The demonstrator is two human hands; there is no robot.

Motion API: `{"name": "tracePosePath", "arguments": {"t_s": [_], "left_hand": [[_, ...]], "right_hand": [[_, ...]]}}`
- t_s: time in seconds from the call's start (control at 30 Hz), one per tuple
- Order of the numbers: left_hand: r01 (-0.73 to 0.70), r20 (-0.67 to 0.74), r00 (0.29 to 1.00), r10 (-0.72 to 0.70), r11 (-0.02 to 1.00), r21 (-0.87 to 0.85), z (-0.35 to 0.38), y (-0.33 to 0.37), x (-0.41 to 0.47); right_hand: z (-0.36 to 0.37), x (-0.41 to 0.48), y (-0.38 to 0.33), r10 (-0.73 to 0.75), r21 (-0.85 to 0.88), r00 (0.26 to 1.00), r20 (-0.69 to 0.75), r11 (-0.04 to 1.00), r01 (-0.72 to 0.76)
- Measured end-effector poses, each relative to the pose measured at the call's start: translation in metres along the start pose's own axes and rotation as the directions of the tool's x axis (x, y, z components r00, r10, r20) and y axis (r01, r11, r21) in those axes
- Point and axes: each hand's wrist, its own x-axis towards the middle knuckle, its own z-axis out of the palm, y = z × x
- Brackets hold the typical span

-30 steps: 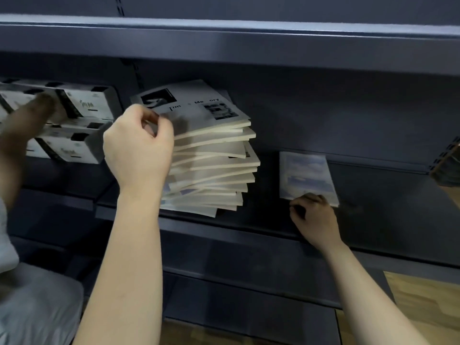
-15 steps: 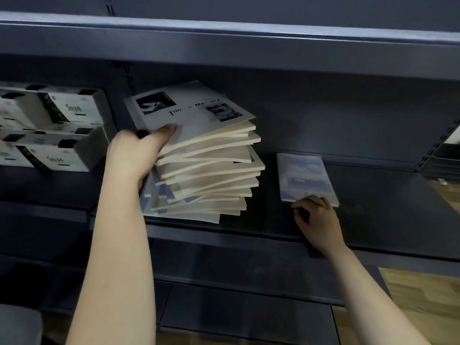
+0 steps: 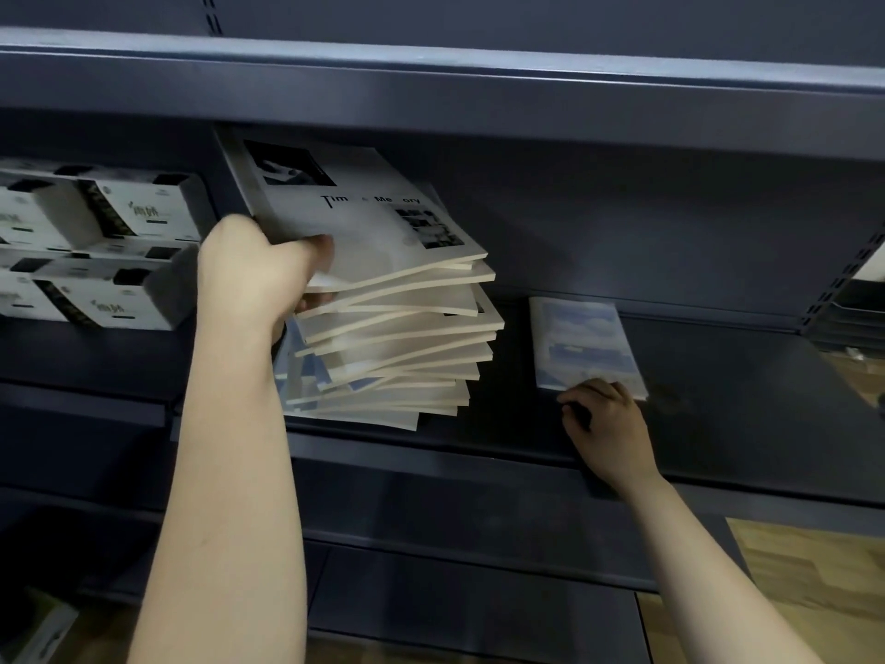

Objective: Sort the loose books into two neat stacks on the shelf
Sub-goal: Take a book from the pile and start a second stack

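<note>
The person's left hand (image 3: 258, 280) is clamped on the near left corner of a white paperback with a black photograph on its cover (image 3: 354, 218). The thumb presses flat on the cover and the fingers are tucked beneath, one fingertip showing between the upper volumes. That paperback tops an untidy, fanned pile of cream-edged books (image 3: 397, 357), each turned a little off the one below, with slivers of blue cover showing low on the left side. The left forearm crosses in front of the pile's left edge and hides it. The pile sits on a dark grey metal shelf (image 3: 742, 376), close to the front lip. Well to the right on the same shelf, apart from the pile, the right hand (image 3: 610, 428) has its fingers curled onto the near edge of a single pale blue and white book (image 3: 582, 345), which lies flat on the shelf. Left of the pile, past a dividing upright, white printed cartons with dark cut-out handles (image 3: 96, 242) are stacked two high. Another dark shelf board (image 3: 431, 74) runs overhead, leaving the back of the bay in shadow. A perforated metal upright (image 3: 843, 275) closes the right end. Light wooden flooring (image 3: 804, 567) shows below on the right.
</note>
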Motion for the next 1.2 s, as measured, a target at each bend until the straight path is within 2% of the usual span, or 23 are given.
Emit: {"name": "tracePosePath", "arguments": {"t_s": [0.23,0.37,0.57,0.73,0.83,0.97,1.1,1.2], "left_hand": [[0.084,0.077,0.994,-0.077,0.992,-0.093,-0.001,-0.002,-0.001],[0.033,0.121,0.993,-0.001,0.964,-0.265,-0.004,-0.003,-0.013],[-0.071,0.147,0.979,0.14,0.915,-0.397,0.003,-0.007,-0.04],[-0.043,0.197,0.968,0.158,0.872,-0.487,0.017,-0.009,-0.066],[-0.026,0.271,0.944,0.189,0.86,-0.509,0.036,-0.011,-0.087],[-0.039,0.366,0.893,0.262,0.855,-0.517,0.079,-0.011,-0.114],[0.023,0.461,0.852,0.249,0.862,-0.507,0.126,-0.017,-0.132],[0.08,0.526,0.822,0.22,0.869,-0.488,0.158,-0.025,-0.14]], "right_hand": [[-0.001,0.0,0.0,0.001,0.004,1.0,0.013,1.0,-0.001],[-0.001,0.0,0.001,0.016,0.008,0.999,0.027,1.0,-0.017],[-0.004,0.002,0.0,0.032,0.028,0.997,0.065,0.999,-0.033],[-0.02,0.001,-0.001,0.055,0.144,0.99,0.132,0.987,-0.075],[-0.036,0.0,0.004,0.118,0.246,0.987,0.112,0.959,-0.143],[-0.069,-0.002,0.01,0.241,0.406,0.965,0.099,0.876,-0.26],[-0.108,-0.002,0.026,0.349,0.475,0.931,0.103,0.805,-0.355],[-0.134,-0.006,0.034,0.494,0.666,0.863,0.112,0.607,-0.434]]}}
